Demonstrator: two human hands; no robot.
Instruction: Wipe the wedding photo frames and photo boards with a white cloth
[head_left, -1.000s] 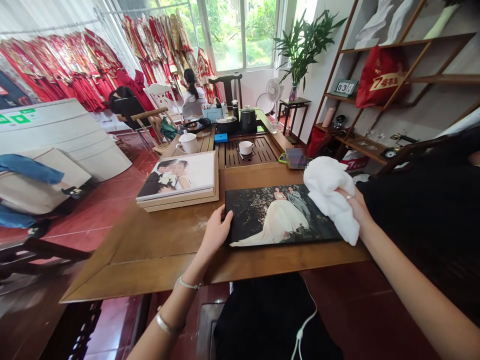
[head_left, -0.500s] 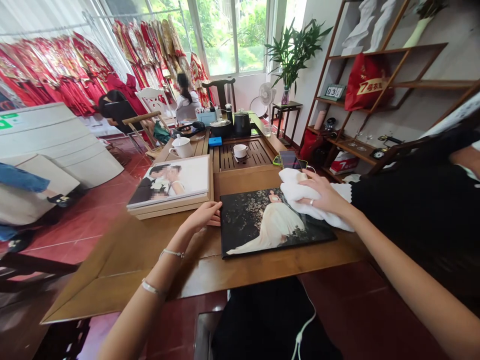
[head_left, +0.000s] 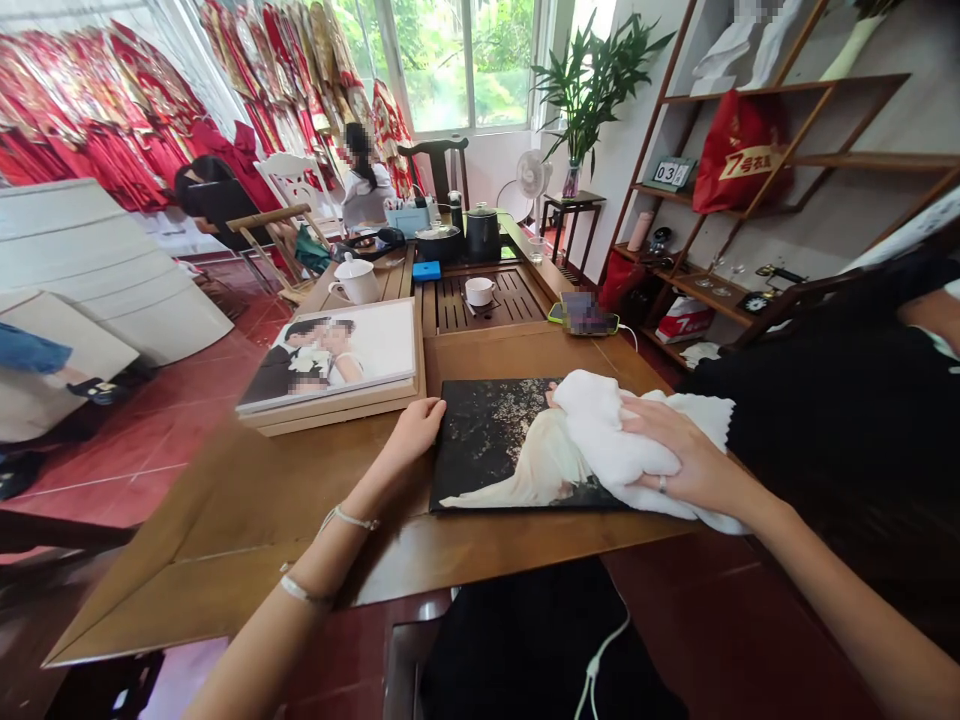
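A dark photo panel (head_left: 480, 430), printed with a figure in a long pale gown, lies flat near the front edge of the wooden table. My left hand (head_left: 417, 428) grips its left edge, fingers closed at the upper left corner. Over the panel's right part, my right hand (head_left: 679, 450) presses a bunched white cloth (head_left: 600, 425), its fingers bent into the fabric. The cloth hides the panel's right side and part of the printed figure. Left of the panel is a stack of framed photos (head_left: 382, 350), the top one showing a couple.
Beyond the panel sit a slatted tea tray (head_left: 517, 305) with a white cup (head_left: 480, 291), a lidded white mug (head_left: 355, 280) and a phone (head_left: 585, 315) on a cable. Shelves (head_left: 847, 160) stand at the right. A person (head_left: 365, 185) sits at the far end.
My right hand has moved the white cloth down toward the table's front edge, covering more of the panel's right side. My left hand stays at the left edge. The view has shifted slightly.
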